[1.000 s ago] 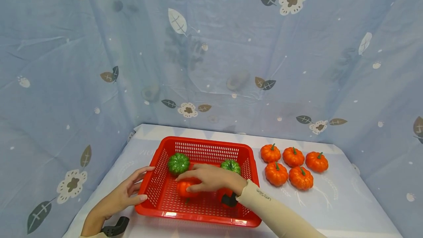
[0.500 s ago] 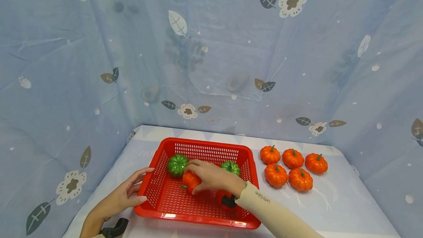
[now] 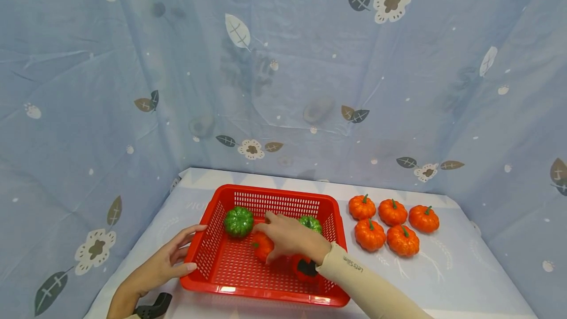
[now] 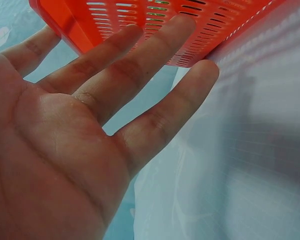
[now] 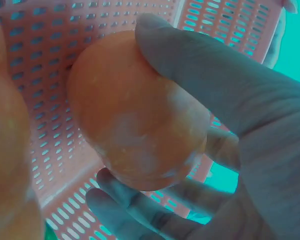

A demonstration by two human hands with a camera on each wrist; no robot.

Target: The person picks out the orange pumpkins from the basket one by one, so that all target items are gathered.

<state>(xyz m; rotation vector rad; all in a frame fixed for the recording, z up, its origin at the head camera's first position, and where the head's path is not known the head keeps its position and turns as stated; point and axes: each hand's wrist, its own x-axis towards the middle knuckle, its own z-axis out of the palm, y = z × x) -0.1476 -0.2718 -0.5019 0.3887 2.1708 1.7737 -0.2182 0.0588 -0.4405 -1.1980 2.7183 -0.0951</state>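
A red plastic basket (image 3: 266,293) with slotted walls stands on the table. Inside it my right hand (image 3: 294,238) holds a small orange pumpkin (image 3: 261,246), its green stem facing left. The right wrist view has the thumb on one side of this pumpkin (image 5: 135,115) and the fingers round the other. A second orange pumpkin (image 3: 298,266) lies under my right wrist, partly covered. Two green pumpkins sit in the basket: one green pumpkin (image 3: 238,221) back left, another green pumpkin (image 3: 312,223) back right, partly hidden. With fingers fairly straight, my left hand (image 3: 161,262) touches the basket's left side.
Several orange pumpkins (image 3: 370,234) stand grouped on the table to the right of the basket. Pale cloth covers the table (image 3: 460,274). Blue patterned curtains (image 3: 283,87) rise behind it and at both sides.
My right hand has closed round the orange pumpkin and shifted it slightly right and back; its stem has turned from the front to the left. My left hand stays at the basket.
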